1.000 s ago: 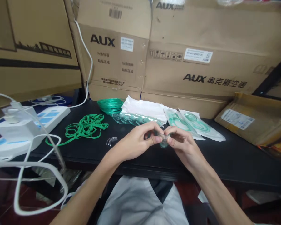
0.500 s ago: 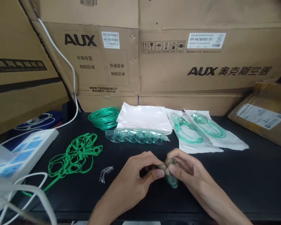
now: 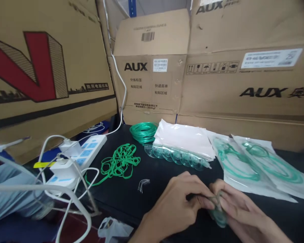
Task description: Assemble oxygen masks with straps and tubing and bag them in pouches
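Since the earlier frame, the view has turned to the left; the hands and the held part now appear lower and further right in it. Left hand (image 3: 177,199): one, thumb and forefinger pinched on the edge of the part. Right hand (image 3: 239,204): one, thumb and fingers clamped on the opposite side. Transparent green part (image 3: 220,216): one, between the hands, above the near side of the black table (image 3: 159,179); outline blurred. Clear green masks (image 3: 176,156): one overlapping row, exact count not readable. White packets (image 3: 183,136): one stack, directly behind the row. Filled packages (image 3: 245,165): two, side by side, to the right of the stack. Green tubing (image 3: 143,132): one coil, left of the stack. Green straps (image 3: 121,162): one tangle. Thin strips (image 3: 143,184): one small bundle, number unclear. Power strip (image 3: 91,148): one, carrying two white adapters (image 3: 70,147)
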Available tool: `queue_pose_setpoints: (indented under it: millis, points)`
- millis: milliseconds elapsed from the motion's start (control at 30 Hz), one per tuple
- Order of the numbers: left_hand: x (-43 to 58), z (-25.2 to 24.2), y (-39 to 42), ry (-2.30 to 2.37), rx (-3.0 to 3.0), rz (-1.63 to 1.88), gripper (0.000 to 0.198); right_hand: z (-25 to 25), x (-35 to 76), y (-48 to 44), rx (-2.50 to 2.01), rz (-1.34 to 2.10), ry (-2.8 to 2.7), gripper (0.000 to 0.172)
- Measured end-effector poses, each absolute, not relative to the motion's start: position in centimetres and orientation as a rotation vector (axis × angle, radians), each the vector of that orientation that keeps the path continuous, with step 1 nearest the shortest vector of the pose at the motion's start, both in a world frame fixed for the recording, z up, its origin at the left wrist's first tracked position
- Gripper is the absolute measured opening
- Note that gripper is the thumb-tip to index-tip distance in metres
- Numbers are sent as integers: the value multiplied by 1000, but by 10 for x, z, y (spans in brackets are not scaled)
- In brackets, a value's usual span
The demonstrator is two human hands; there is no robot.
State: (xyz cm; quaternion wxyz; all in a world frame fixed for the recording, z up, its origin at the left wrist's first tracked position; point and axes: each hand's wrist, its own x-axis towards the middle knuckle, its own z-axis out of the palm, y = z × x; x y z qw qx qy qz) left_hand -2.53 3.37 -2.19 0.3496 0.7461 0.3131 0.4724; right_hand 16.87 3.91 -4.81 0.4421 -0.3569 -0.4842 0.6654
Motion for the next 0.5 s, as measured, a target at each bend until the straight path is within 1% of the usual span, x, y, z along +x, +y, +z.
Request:
queue_pose_setpoints:
  millis: [67, 133, 200, 267, 333, 433, 500]
  points:
    - [-28, -23, 36, 872, 1898, 1210, 10, -45, 164, 38, -986, 1495, -1223, 36]
    - [-27, -23, 36, 923, 1858, 1201, 9, -43, 160, 36, -1077, 1215, -1261, 41]
    - [-24, -24, 35, 957, 1817, 1230, 13, -45, 158, 32, -1132, 924, -1354, 44]
    - [-21, -23, 31, 984, 1794, 1286, 21, -52, 158, 29, -1157, 718, -1507, 44]
    - [-23, -19, 27, 1001, 1847, 1286, 26, -62, 158, 30, -1148, 631, -1649, 48]
    - [-42, -7, 22, 1079, 2051, 1153, 28, -73, 160, 39, -1114, 716, -1730, 52]
    - [-67, 2, 19, 1244, 2166, 1096, 30, -73, 160, 46, -1137, 738, -1677, 54]
